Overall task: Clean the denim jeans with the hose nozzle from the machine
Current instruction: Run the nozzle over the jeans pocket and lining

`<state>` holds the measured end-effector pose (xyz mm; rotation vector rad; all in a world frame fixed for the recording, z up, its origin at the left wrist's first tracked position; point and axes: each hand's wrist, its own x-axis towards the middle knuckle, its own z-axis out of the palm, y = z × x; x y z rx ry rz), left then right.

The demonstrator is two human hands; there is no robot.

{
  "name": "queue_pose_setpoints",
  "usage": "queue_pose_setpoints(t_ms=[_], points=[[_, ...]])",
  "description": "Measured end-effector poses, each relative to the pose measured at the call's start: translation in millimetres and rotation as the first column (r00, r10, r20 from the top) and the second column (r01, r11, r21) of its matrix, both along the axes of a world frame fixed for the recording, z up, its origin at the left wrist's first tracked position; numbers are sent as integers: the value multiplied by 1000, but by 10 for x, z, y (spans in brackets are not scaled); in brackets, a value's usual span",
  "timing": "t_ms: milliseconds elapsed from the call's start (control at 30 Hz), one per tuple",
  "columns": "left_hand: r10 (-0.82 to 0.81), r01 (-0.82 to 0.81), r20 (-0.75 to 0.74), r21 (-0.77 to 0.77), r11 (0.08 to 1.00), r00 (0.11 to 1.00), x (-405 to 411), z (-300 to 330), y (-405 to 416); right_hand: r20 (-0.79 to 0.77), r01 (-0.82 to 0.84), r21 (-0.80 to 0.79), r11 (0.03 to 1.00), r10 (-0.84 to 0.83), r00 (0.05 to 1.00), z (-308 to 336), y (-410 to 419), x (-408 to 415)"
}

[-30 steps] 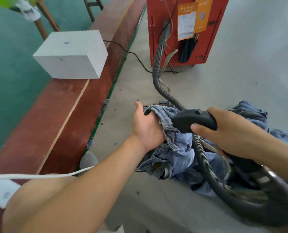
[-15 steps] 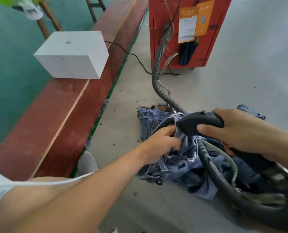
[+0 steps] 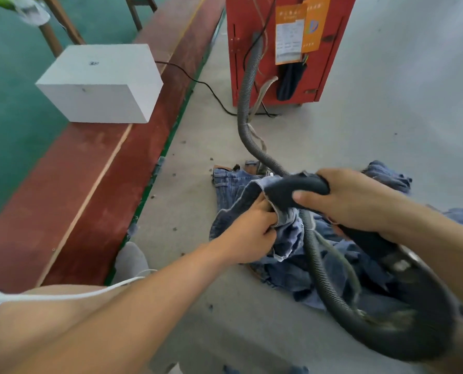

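Note:
Crumpled blue denim jeans (image 3: 233,195) lie on the grey work surface, right of centre. My left hand (image 3: 249,230) grips a bunched fold of the denim and holds it against the tip of the black hose nozzle (image 3: 295,188). Curled round the nozzle's body from the right is my right hand (image 3: 352,201). The grey ribbed hose (image 3: 248,103) runs from the red machine (image 3: 273,49) at the back down to the jeans. It loops under my right forearm, where it is blurred.
A white block (image 3: 100,82) sits on the red-brown ledge (image 3: 84,179) at the left. A black cable (image 3: 198,82) crosses from the ledge to the machine. Small dark specks dot the grey surface (image 3: 387,117). A white cord (image 3: 90,292) crosses my left arm.
My left hand let the waistband drop, moved right and took hold of a fold of denim at the nozzle tip. The waistband now lies flat beyond it. My right hand stayed on the nozzle.

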<state>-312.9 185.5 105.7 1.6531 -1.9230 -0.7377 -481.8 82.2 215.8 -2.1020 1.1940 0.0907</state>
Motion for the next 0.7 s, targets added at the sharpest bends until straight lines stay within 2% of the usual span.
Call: queue_pose_setpoints(t_ms=[67,133,267,333,400,433,467,533,567,600,633,667,700], points=[[-31,31,23,0,1000,999,2,-9,27,80,77,3,997,-77,994,-43,-24,100],[-2,2,19,-3,1000,1000,26,-11,13,80,117,-7,993,-116,990,-18,-71,75],[98,-97,35,-16,995,995,80,8,-17,-38,22,2,1000,-22,999,71,-82,-136],[21,-18,68,-49,999,997,48,-22,13,-85,-43,-12,999,42,995,47,-58,-94],[-86,91,131,-33,995,988,-28,-55,58,-59,-46,-57,997,43,997,-36,-54,19],[-79,84,127,-35,996,989,-23,-57,74,-23,-25,-54,998,24,999,-75,-53,92],[-43,46,70,-42,998,997,-11,-42,69,25,13,-27,1000,-12,1000,-104,-57,128],[117,-113,-162,38,993,980,48,6,40,99,102,15,995,-103,990,-122,-92,122],[251,-215,-323,146,966,912,77,25,27,113,146,7,989,-146,983,-119,-122,84],[396,-282,-512,289,915,762,122,41,10,124,185,-6,983,-183,975,-112,-157,29],[524,-274,-686,449,851,505,165,58,-5,134,216,-6,976,-214,968,-100,-196,-29],[614,-176,-767,588,789,188,208,67,-11,137,236,6,972,-234,962,-84,-236,-90],[676,-76,-736,676,733,-40,255,75,-5,126,240,19,971,-241,962,-69,-265,-145]])
